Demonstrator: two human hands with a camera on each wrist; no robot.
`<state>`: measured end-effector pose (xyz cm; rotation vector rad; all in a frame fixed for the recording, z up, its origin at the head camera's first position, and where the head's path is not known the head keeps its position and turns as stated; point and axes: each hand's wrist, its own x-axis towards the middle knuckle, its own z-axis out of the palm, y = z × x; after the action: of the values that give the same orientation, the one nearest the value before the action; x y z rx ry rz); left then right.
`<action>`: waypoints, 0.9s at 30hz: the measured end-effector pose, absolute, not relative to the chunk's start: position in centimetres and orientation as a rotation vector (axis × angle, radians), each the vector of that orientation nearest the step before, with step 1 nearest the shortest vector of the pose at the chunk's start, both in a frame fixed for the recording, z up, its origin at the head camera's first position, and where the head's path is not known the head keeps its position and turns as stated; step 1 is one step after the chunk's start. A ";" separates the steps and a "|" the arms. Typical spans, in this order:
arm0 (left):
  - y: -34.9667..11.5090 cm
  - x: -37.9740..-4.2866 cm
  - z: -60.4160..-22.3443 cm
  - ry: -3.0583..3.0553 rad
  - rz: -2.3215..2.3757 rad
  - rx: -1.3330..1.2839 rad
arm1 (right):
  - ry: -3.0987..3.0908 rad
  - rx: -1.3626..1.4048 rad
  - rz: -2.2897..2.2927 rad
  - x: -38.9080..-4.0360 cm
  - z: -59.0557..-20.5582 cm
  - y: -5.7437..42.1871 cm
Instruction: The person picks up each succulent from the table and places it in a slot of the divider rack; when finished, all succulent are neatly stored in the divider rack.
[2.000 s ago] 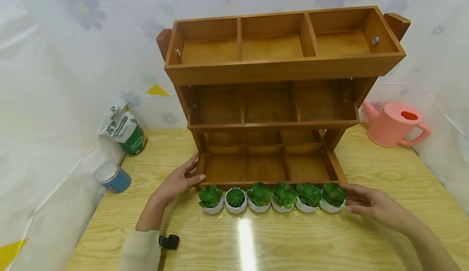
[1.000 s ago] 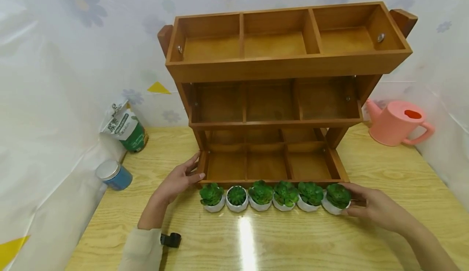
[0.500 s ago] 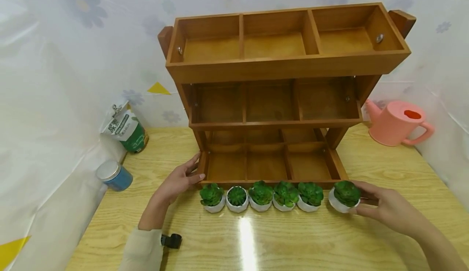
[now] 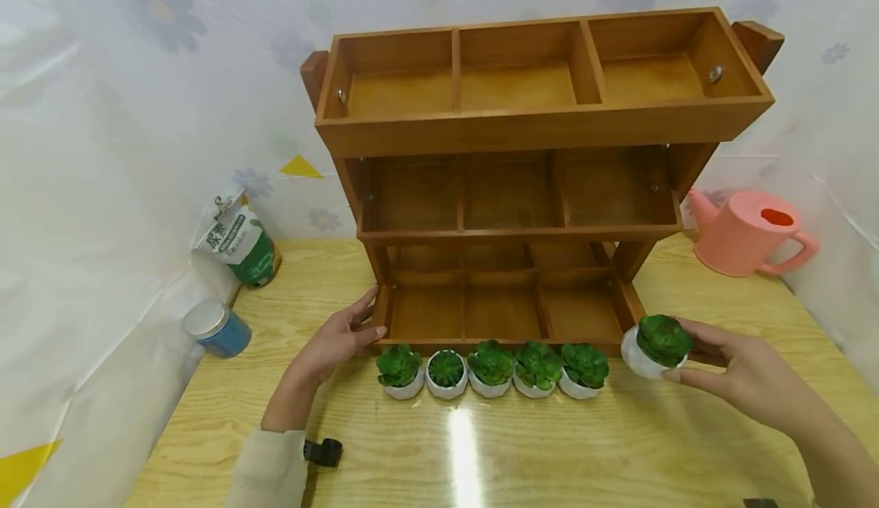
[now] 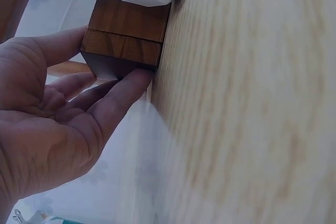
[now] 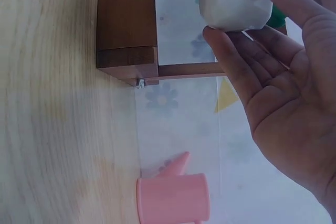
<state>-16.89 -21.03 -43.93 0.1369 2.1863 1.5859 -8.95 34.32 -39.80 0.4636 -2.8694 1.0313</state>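
Potted succulent (image 4: 663,340) raised off the table (image 4: 563,454).
I observe the right hand (image 4: 745,374) clamped on it, near the lower right corner of the wooden shelf (image 4: 542,128); the left hand (image 4: 335,346) grips its lower left corner.

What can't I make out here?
Head: fine print on the white-and-green plastic pouch; too small.
Head: bottom front of the brown wooden rack; partly behind five potted green succulents.
Right wrist: most of the held green succulent; behind its faceted white pot and the right hand.
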 end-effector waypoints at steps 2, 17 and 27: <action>-21.0 -16.9 -43.9 2.191 1.581 0.133 | -2.873 0.435 1.023 -9.1 -39.6 34.1; -20.9 -16.9 -43.8 2.193 1.583 0.114 | -2.913 0.335 0.995 -11.0 -39.2 33.3; -21.0 -16.9 -43.8 2.174 1.595 0.126 | -2.894 0.356 0.968 -12.3 -39.5 32.9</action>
<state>-16.89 -21.00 -43.79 0.1258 2.1741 1.5947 -12.31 32.88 -39.53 0.3562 -2.8944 0.9675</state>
